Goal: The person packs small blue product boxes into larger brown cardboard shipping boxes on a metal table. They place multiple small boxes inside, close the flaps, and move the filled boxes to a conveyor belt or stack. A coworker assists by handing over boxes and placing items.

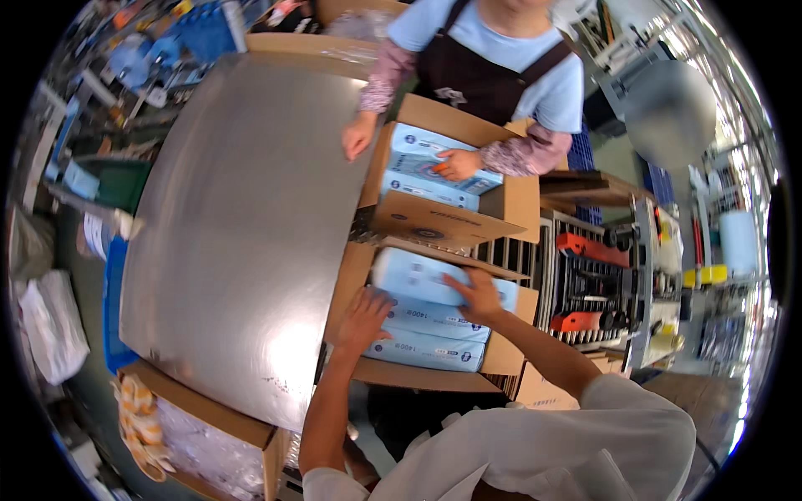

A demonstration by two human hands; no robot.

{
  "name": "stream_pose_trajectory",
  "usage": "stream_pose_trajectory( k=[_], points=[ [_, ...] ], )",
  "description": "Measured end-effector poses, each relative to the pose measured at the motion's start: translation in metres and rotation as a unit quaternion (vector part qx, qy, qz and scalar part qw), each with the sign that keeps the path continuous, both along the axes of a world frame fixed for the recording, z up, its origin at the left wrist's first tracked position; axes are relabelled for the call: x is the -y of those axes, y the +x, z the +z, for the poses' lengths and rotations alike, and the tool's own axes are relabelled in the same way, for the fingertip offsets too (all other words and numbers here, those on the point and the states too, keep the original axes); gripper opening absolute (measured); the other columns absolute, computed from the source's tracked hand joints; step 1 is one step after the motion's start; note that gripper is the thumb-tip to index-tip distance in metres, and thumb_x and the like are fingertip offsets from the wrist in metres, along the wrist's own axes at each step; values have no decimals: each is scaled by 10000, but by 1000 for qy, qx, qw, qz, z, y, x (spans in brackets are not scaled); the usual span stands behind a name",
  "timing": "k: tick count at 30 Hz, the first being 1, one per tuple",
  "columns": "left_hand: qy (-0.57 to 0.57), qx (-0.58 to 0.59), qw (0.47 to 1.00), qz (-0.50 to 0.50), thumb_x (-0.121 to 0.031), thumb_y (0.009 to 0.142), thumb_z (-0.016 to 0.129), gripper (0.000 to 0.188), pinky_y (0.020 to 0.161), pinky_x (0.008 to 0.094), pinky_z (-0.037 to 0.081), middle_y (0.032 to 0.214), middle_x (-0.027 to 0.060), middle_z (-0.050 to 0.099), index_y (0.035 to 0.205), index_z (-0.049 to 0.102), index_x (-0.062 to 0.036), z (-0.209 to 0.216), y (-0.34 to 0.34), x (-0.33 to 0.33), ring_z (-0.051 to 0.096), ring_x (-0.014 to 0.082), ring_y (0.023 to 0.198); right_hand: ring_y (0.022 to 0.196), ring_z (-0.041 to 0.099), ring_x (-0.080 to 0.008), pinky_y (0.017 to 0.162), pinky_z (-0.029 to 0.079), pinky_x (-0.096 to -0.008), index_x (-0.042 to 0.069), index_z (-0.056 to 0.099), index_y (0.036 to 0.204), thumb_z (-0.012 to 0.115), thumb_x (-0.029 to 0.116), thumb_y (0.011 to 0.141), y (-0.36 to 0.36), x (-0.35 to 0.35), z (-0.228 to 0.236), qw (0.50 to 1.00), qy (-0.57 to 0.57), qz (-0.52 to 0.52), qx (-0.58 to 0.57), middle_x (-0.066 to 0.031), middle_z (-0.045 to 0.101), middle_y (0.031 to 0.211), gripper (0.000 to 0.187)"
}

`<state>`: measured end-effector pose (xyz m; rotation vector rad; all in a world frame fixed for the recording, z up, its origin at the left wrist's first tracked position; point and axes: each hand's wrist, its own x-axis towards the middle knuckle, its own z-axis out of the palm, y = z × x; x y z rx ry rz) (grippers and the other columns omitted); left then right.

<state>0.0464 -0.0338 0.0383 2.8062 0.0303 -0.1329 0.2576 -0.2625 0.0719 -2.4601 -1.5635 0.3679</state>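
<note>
An open cardboard box [516, 342] in front of me holds light blue rectangular packs lying side by side. My right hand [476, 296] grips the farthest light blue pack [418, 275] near its right end, with thumb and fingers on its upper side. That pack sits a little higher than its neighbours, and its left end is blurred. Over the box's left side lies my left hand [363, 320], fingers apart, its tips near the left ends of the middle pack [434, 321] and the nearest pack [430, 351].
A co-worker opposite reaches into a second cardboard box [451, 224] of similar packs. Left of both boxes stretches a metal table [242, 209]. Rollers with red-orange fittings [595, 249] lie to the right. A carton of clear plastic [205, 442] stands lower left.
</note>
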Motion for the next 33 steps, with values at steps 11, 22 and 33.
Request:
stream_pose_trajectory(
  k=[11, 22, 33],
  points=[
    [-17, -74, 996, 45, -653, 600, 713, 1106, 1146, 522, 114, 1526, 159, 217, 1440, 315, -54, -6, 24, -7, 118, 360, 1428, 971, 602, -346, 834, 476, -401, 26, 671, 925, 686, 95, 712, -3, 124, 10, 814, 174, -513, 211, -153, 658, 987, 225],
    [-586, -115, 613, 517, -477, 957, 450, 758, 1064, 421, 341, 1467, 215, 282, 1456, 187, 29, -71, 42, -8, 364, 326, 1314, 685, 627, -399, 596, 488, -450, -29, 625, 690, 632, 233, 740, 59, 191, 53, 885, -18, -434, -169, -247, 608, 692, 266],
    [-273, -112, 955, -5, -382, 969, 458, 468, 1142, 470, 144, 1552, 225, 23, 1394, 451, -187, -9, 149, 129, 77, 397, 1429, 1326, 343, -352, 1052, 331, -468, 103, 371, 1426, 625, 690, 698, 38, 215, 39, 921, -262, 0, -290, -206, 289, 1461, 969]
  ],
)
